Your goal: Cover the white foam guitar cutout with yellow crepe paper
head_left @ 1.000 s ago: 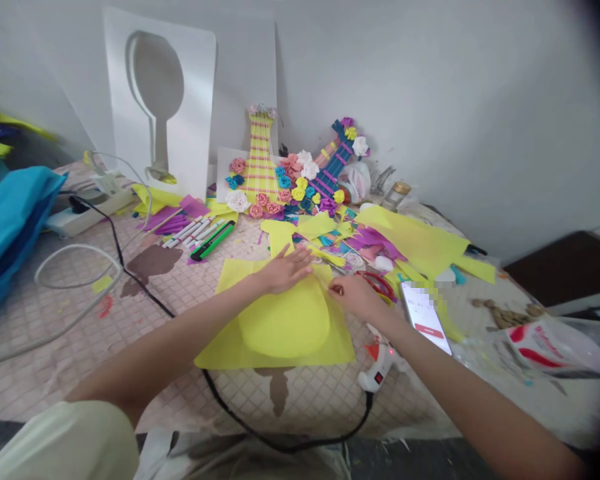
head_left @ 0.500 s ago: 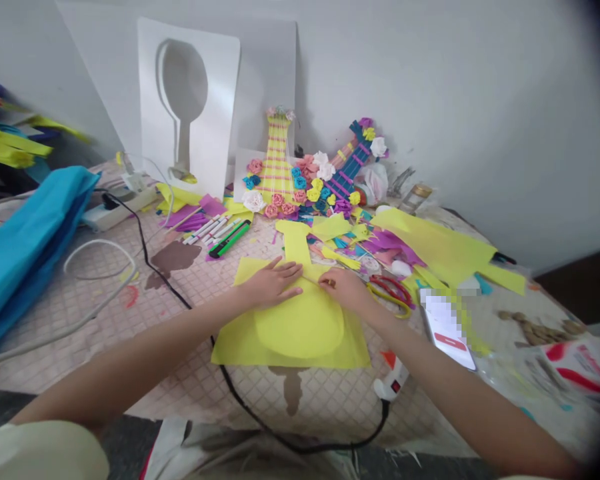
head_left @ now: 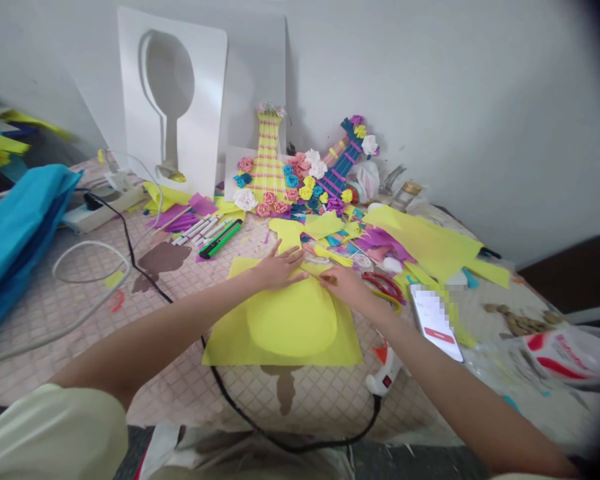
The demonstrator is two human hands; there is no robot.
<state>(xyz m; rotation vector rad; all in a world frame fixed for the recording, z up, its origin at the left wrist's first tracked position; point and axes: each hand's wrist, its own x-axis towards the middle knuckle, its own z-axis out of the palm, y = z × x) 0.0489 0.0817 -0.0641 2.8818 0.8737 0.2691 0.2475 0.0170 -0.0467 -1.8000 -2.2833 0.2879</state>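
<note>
Yellow sheet (head_left: 220, 343) lies on the table in front of me, with a guitar-like yellow shape (head_left: 290, 327) on top of it. The neck of that shape points away from me. My left hand (head_left: 280, 268) rests flat with spread fingers over the lower neck. To its right, my right hand (head_left: 337, 283) has its fingers drawn together at the shape's right upper edge; a thin edge or stick seems to be between the fingers, too small to name. The shape's rounded lower part is uncovered.
Scissors (head_left: 386, 287), a phone (head_left: 437, 323) and a glue gun (head_left: 384, 379) lie at the right. Markers and a green cutter (head_left: 221, 239) are at the left. Behind stand a flowered yellow guitar (head_left: 269, 157) and a white cut-out board (head_left: 205, 100). A black cord (head_left: 245, 415) crosses the front.
The view has shifted slightly, so most things appear further left. My left hand has moved a little up the neck; my right hand remains at the right edge of the yellow shape.
</note>
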